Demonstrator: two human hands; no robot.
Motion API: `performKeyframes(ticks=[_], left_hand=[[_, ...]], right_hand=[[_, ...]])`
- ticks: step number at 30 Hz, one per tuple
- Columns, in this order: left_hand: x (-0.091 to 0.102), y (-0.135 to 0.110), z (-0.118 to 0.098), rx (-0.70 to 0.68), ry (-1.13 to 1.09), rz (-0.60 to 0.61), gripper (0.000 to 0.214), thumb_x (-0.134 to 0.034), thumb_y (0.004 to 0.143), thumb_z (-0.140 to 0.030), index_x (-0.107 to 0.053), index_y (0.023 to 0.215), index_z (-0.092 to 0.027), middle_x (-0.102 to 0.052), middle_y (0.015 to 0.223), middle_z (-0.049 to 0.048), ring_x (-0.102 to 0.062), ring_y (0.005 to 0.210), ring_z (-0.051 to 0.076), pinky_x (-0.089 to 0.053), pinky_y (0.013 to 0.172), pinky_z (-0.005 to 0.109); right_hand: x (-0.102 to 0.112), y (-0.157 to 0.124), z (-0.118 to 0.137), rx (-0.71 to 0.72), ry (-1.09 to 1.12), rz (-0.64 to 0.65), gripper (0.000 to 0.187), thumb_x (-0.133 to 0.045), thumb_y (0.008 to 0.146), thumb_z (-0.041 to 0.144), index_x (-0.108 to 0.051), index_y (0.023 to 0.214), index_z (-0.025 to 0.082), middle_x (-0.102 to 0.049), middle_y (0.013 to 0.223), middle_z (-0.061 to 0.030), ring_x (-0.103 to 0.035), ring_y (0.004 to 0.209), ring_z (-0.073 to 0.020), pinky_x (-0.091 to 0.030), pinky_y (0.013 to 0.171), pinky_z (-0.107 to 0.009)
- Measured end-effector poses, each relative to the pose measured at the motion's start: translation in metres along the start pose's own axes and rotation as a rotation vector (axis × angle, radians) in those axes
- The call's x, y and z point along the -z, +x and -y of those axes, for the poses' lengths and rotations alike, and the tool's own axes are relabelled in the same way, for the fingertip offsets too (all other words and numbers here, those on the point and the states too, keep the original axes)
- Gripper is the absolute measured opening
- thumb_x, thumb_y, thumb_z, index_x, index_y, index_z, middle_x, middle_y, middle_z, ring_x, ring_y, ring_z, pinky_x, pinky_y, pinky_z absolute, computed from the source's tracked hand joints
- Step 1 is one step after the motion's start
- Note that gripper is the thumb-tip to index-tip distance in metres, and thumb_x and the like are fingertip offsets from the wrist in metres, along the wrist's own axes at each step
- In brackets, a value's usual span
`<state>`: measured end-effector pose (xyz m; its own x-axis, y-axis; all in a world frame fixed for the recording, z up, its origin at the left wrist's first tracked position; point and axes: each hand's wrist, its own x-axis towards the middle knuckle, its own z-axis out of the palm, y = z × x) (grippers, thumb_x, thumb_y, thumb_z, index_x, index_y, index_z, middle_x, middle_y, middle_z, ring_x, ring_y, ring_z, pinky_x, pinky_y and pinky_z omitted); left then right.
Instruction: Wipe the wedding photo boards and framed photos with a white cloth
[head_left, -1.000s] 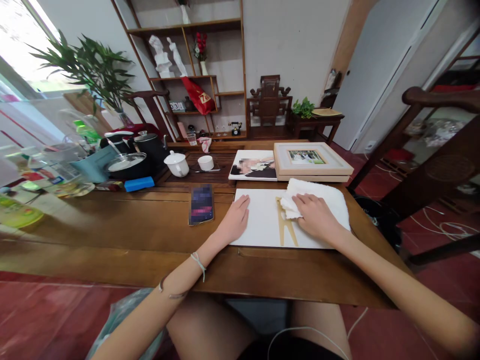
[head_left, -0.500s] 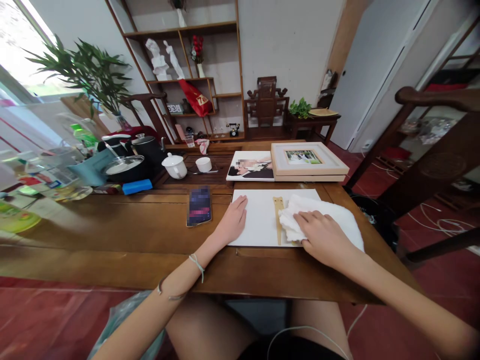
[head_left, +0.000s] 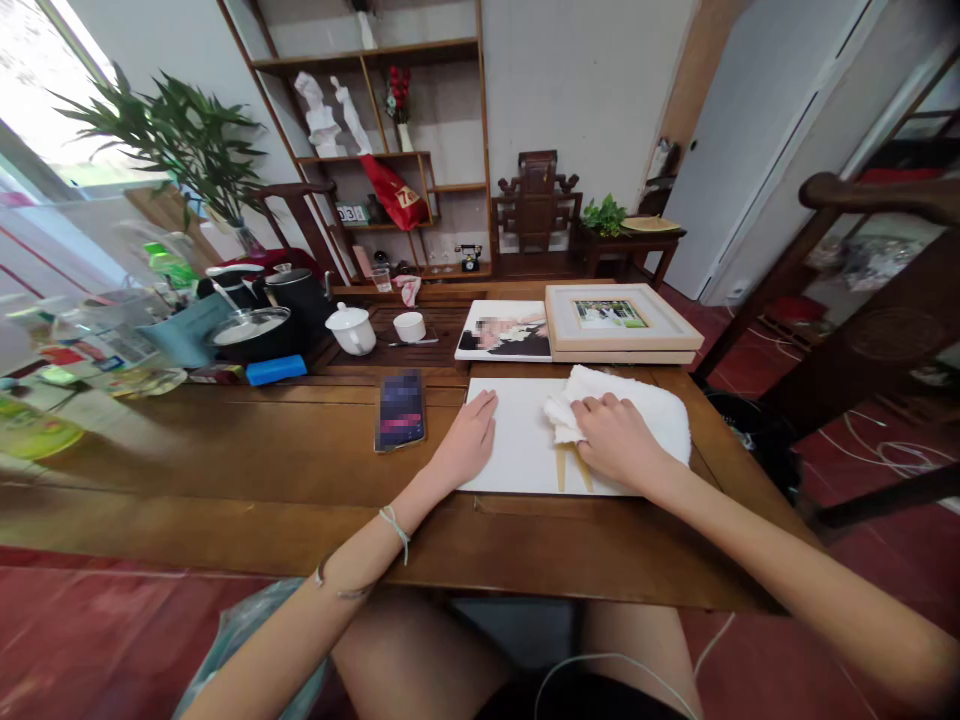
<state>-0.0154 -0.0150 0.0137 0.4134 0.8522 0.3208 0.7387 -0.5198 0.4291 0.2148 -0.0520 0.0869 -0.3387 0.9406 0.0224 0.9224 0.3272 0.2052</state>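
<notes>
A white board [head_left: 521, 450] lies flat on the wooden table [head_left: 262, 450] in front of me. My left hand [head_left: 466, 442] rests open and flat on its left edge. My right hand [head_left: 613, 438] presses a white cloth [head_left: 645, 410] onto the board's right half, fingers bent over the cloth. A thin wooden strut [head_left: 561, 468] pokes out from under the cloth towards me. Beyond the board sit an unframed photo print [head_left: 505, 330] and a framed picture [head_left: 621, 318].
A phone [head_left: 401, 410] lies left of the board. A tea tray holds a white teapot [head_left: 352, 328], a cup [head_left: 409, 326] and a black kettle [head_left: 298, 296]. Bottles and a potted plant [head_left: 180, 140] crowd the far left. A wooden chair [head_left: 877, 300] stands on the right.
My right hand has slid the cloth back up and leftwards over the board, covering the top of the wooden strut again. My left hand has stayed in place.
</notes>
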Motion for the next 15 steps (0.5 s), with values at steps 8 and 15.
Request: performKeyframes(ticks=[8, 15], left_hand=[[0.0, 0.001, -0.001, 0.021, 0.002, 0.015, 0.046, -0.03, 0.096, -0.021, -0.044, 0.137, -0.007, -0.042, 0.146, 0.0182, -0.033, 0.139, 0.026, -0.028, 0.116, 0.047], [0.001, 0.0, -0.002, 0.015, 0.011, 0.01, 0.046, -0.03, 0.096, -0.021, -0.044, 0.136, -0.006, -0.041, 0.146, 0.0182, -0.033, 0.14, 0.026, -0.028, 0.116, 0.045]], right_hand=[[-0.004, -0.003, 0.01, 0.025, -0.026, -0.066, 0.034, -0.049, 0.078, 0.01, -0.058, 0.11, 0.004, -0.064, 0.104, -0.0212, -0.055, 0.096, -0.0324, -0.039, 0.079, -0.04], [-0.016, -0.05, 0.027, 0.119, -0.134, -0.199, 0.049, -0.048, 0.073, 0.004, -0.054, 0.122, -0.001, -0.058, 0.12, -0.027, -0.054, 0.103, -0.036, -0.044, 0.083, -0.044]])
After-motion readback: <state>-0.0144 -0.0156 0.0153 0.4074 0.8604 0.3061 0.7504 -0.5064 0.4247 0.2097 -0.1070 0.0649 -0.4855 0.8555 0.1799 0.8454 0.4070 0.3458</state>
